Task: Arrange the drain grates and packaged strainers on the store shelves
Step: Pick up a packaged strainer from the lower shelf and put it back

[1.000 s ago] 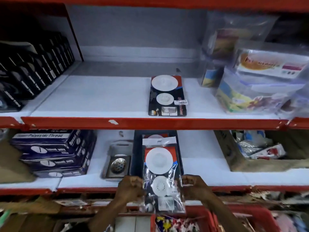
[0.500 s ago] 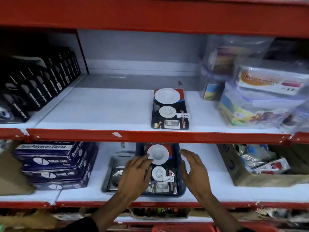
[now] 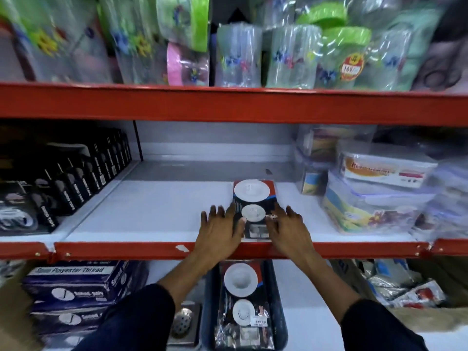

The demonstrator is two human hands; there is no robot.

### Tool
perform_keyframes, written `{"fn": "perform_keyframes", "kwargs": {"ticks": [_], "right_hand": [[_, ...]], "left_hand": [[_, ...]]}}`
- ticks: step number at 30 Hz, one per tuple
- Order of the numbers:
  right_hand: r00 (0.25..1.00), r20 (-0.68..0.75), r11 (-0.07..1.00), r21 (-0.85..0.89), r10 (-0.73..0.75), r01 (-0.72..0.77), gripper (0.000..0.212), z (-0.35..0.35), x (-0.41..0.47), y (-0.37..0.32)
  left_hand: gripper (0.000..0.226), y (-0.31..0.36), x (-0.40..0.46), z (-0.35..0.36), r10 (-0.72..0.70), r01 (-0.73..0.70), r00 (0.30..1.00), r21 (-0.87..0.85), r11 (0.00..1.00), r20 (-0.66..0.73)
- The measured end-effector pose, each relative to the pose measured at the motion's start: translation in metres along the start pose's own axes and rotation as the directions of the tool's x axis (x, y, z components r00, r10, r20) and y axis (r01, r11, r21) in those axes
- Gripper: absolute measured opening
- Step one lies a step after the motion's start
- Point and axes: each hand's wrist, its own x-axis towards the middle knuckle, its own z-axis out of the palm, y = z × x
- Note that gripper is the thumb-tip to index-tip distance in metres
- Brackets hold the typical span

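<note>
A packaged strainer (image 3: 254,196), a black and red card with two white discs, lies flat near the front of the middle shelf (image 3: 152,211). My left hand (image 3: 220,231) rests at its left edge, fingers spread, thumb on the card. My right hand (image 3: 288,229) touches its right edge, fingers apart. Neither hand lifts it. On the lower shelf a second packaged strainer (image 3: 243,300) lies in a dark blue tray (image 3: 281,315). A square metal drain grate (image 3: 183,323) sits left of that tray, partly hidden by my left sleeve.
Black tape boxes (image 3: 76,183) line the middle shelf's left side; stacked plastic containers (image 3: 374,193) fill its right. Blue thread boxes (image 3: 73,287) sit lower left, a cardboard box of packets (image 3: 405,297) lower right. Wrapped plastic jars (image 3: 286,54) crowd the top shelf.
Both hands put the bagged strainer into the blue tray on the lower shelf, let go, then rose to the middle shelf and now flank the strainer pack there. The view tilted upward.
</note>
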Motion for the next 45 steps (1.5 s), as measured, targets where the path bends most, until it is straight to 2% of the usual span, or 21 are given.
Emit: {"fn": "perform_keyframes", "kwargs": {"ticks": [2, 4, 7, 9, 11, 12, 14, 17, 18, 20, 23, 27, 30, 31, 34, 38, 40, 45], "right_hand": [[0.999, 0.020, 0.993, 0.117, 0.025, -0.027, 0.031, -0.006, 0.006, -0.002], [0.998, 0.000, 0.970, 0.235, 0.067, -0.065, 0.027, -0.011, 0.012, -0.004], [0.983, -0.064, 0.895, 0.426, 0.173, -0.130, 0.030, -0.019, 0.018, -0.001], [0.961, -0.073, 0.778, 0.604, 0.268, -0.172, 0.029, -0.023, 0.021, 0.005], [0.951, 0.007, 0.582, 0.789, 0.310, -0.196, 0.022, -0.030, 0.019, 0.009], [0.954, 0.054, 0.488, 0.850, 0.294, -0.199, 0.023, -0.035, 0.016, 0.011], [0.961, 0.139, 0.344, 0.913, 0.238, -0.217, 0.030, -0.044, 0.007, 0.015], [0.963, 0.254, 0.253, 0.930, 0.085, -0.267, 0.046, -0.054, -0.014, 0.027], [0.957, 0.290, 0.260, 0.923, 0.015, -0.283, 0.051, -0.056, -0.022, 0.031], [0.922, 0.371, 0.343, 0.885, -0.107, -0.316, 0.056, -0.055, -0.038, 0.039], [0.860, 0.491, 0.454, 0.804, -0.140, -0.385, 0.061, -0.041, -0.060, 0.052], [0.792, 0.585, 0.502, 0.744, -0.173, -0.440, 0.028, -0.009, -0.088, 0.069], [0.724, 0.677, 0.567, 0.650, -0.130, -0.506, 0.055, 0.020, -0.107, 0.082], [0.695, 0.709, 0.577, 0.618, -0.115, -0.534, 0.054, 0.032, -0.114, 0.087], [0.610, 0.788, 0.549, 0.547, -0.083, -0.632, 0.034, 0.067, -0.136, 0.104], [0.517, 0.855, 0.501, 0.428, 0.046, -0.752, 0.044, 0.103, -0.154, 0.117], [0.545, 0.830, 0.498, 0.425, 0.118, -0.756, 0.045, 0.114, -0.152, 0.118], [0.735, 0.600, 0.607, 0.467, 0.316, -0.643, 0.049, 0.126, -0.121, 0.100]], "left_hand": [[0.049, 0.002, 0.012, -0.006, -0.028, 0.042, 0.996, -0.156, 0.987, 0.090], [0.033, 0.003, 0.019, -0.011, -0.042, 0.062, 0.997, -0.308, 0.950, 0.071], [0.032, 0.002, 0.025, -0.018, -0.149, 0.141, 0.989, -0.475, 0.869, 0.022], [0.038, -0.002, 0.027, -0.023, -0.233, 0.195, 0.972, -0.618, 0.762, 0.020], [0.045, -0.006, 0.025, -0.031, -0.302, 0.262, 0.948, -0.777, 0.572, 0.098], [0.045, -0.008, 0.022, -0.036, -0.308, 0.287, 0.940, -0.829, 0.480, 0.147], [0.039, -0.011, 0.010, -0.049, -0.265, 0.316, 0.937, -0.876, 0.365, 0.228], [0.035, -0.017, -0.013, -0.064, -0.142, 0.369, 0.929, -0.880, 0.299, 0.342], [0.037, -0.020, -0.021, -0.067, -0.108, 0.395, 0.918, -0.869, 0.298, 0.380], [0.037, -0.025, -0.036, -0.070, -0.064, 0.434, 0.897, -0.841, 0.324, 0.438], [0.032, -0.029, -0.057, -0.057, -0.065, 0.485, 0.863, -0.786, 0.383, 0.501], [0.032, -0.032, -0.086, -0.015, -0.124, 0.521, 0.838, -0.711, 0.473, 0.531], [0.030, -0.037, -0.108, 0.022, -0.121, 0.538, 0.816, -0.667, 0.515, 0.565], [0.029, -0.040, -0.116, 0.035, -0.122, 0.556, 0.800, -0.650, 0.519, 0.587], [0.036, -0.046, -0.137, 0.072, -0.171, 0.623, 0.750, -0.594, 0.508, 0.640], [0.030, -0.052, -0.154, 0.110, -0.216, 0.767, 0.620, -0.525, 0.369, 0.754], [0.035, -0.055, -0.150, 0.122, -0.254, 0.783, 0.606, -0.510, 0.356, 0.754], [0.048, -0.058, -0.112, 0.140, -0.344, 0.739, 0.673, -0.573, 0.355, 0.655]]}}
